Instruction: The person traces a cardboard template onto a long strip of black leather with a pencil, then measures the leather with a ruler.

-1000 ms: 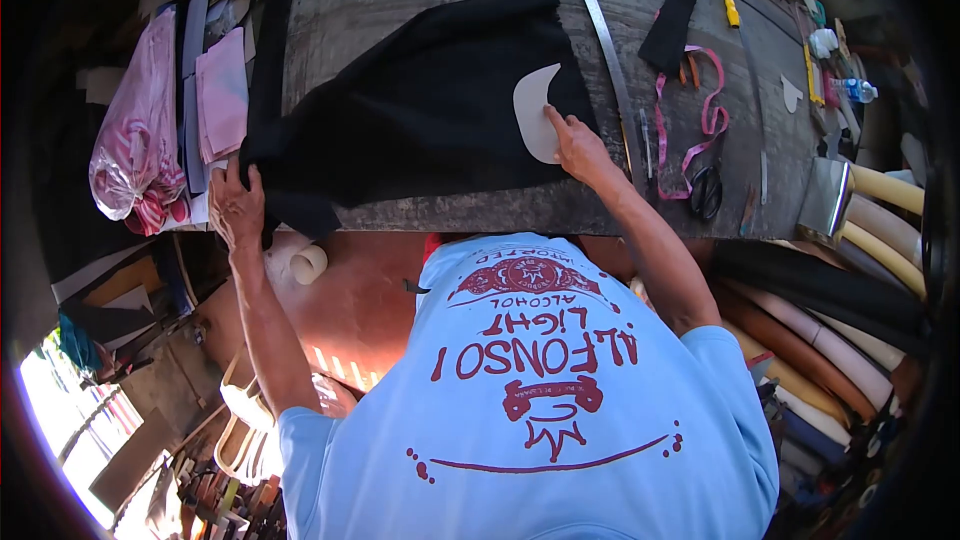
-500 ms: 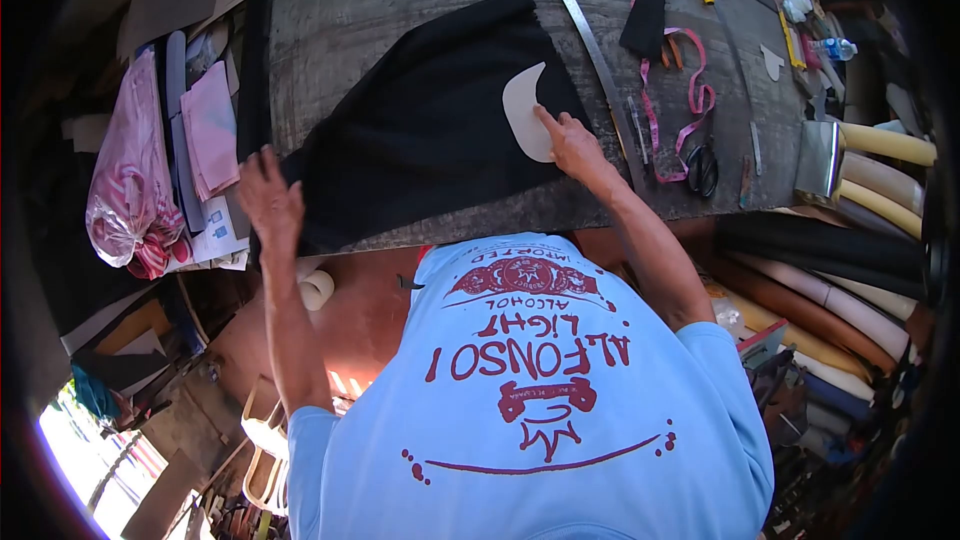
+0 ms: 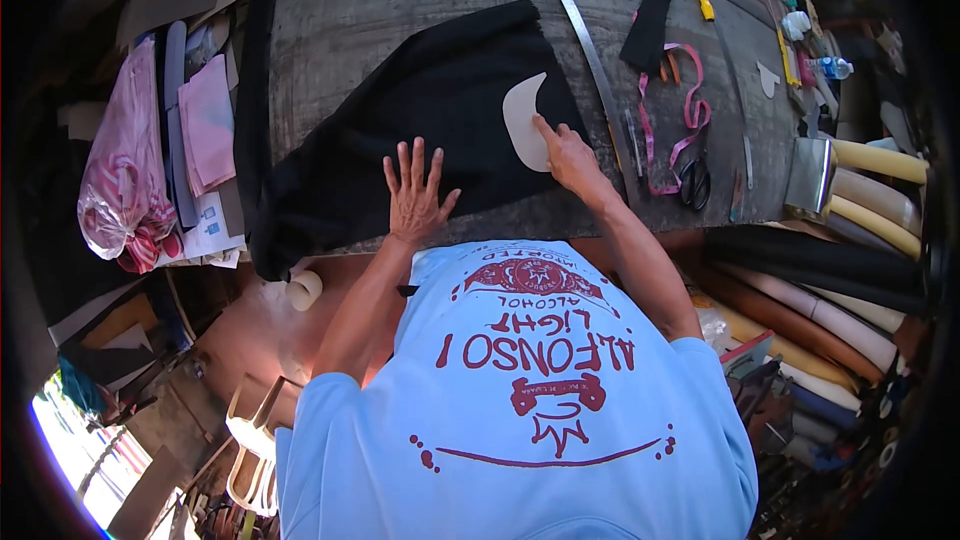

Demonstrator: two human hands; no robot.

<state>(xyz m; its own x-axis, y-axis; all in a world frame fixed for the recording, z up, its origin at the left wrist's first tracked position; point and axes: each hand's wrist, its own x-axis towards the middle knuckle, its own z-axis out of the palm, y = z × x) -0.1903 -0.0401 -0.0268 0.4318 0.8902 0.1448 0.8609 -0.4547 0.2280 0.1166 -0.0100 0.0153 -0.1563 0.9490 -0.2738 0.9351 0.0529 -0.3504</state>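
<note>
Black cloth (image 3: 400, 90) lies over the dark table (image 3: 330, 0), and its left part hangs in folds at the near edge. My left hand (image 3: 417, 190) rests on the cloth near that edge, palm down with the fingers spread. On the right part of the cloth is a curved white template (image 3: 524, 120). My right hand (image 3: 572, 155) touches the template's right edge with an extended index finger; its other fingers are curled, and nothing shows in them.
Right of the cloth lie a metal ruler (image 3: 585, 40), a pink measuring tape (image 3: 690, 120), black scissors (image 3: 694, 183), a black strip (image 3: 648, 22) and a yellow-handled tool (image 3: 706, 5). Rolls of material (image 3: 820, 310) are stacked at right; a plastic bag (image 3: 125, 160) is at left.
My left hand has moved right, from the cloth's left end onto its middle near edge. The cloth's left end has shifted left and down. My right hand stays at the template.
</note>
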